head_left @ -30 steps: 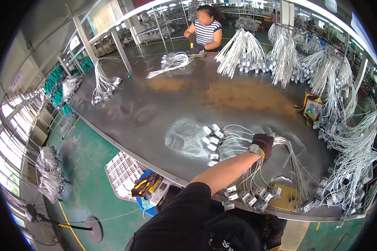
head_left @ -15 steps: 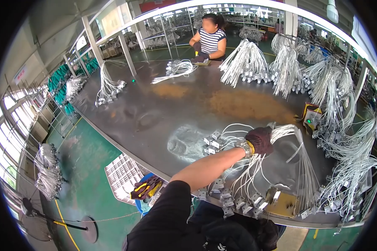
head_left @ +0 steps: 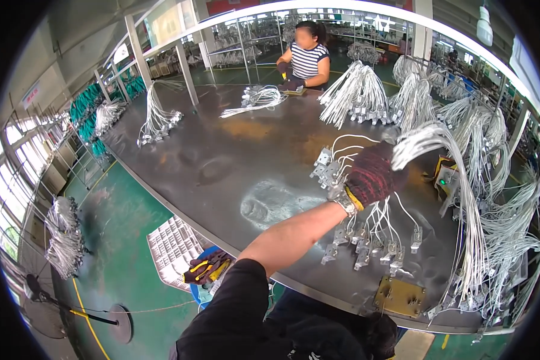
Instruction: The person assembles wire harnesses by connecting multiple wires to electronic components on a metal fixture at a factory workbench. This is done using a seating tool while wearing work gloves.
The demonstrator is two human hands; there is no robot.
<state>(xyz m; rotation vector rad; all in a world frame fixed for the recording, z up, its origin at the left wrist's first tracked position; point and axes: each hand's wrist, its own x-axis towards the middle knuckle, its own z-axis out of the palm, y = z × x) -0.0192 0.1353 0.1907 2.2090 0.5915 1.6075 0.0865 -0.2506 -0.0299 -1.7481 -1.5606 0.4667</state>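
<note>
My left hand point(head_left: 375, 174), in a dark red glove with a yellow cuff, is closed round a bundle of white wires point(head_left: 426, 141), raised over the table. Small metal fittings point(head_left: 375, 246) hang from the wires below the fist, and another cluster of metal fittings point(head_left: 327, 168) sticks out beside it. The long ends arch over to the right and droop toward the near right edge. Next to a flat brass-coloured plate point(head_left: 400, 296) at the near edge is a dark shape point(head_left: 381, 333), perhaps my right hand; its fingers cannot be made out.
More wire bundles point(head_left: 357, 90) hang and lie along the table's right side. Across the dark metal table point(head_left: 192, 138) a person in a striped top point(head_left: 309, 60) stands by a small wire bundle point(head_left: 263, 99). Below left are a white crate point(head_left: 171, 249) and gloves point(head_left: 207, 267).
My left hand has lifted the wire bundle up and away from the near edge. Its metal fittings have left the brass-coloured plate and hang freely.
</note>
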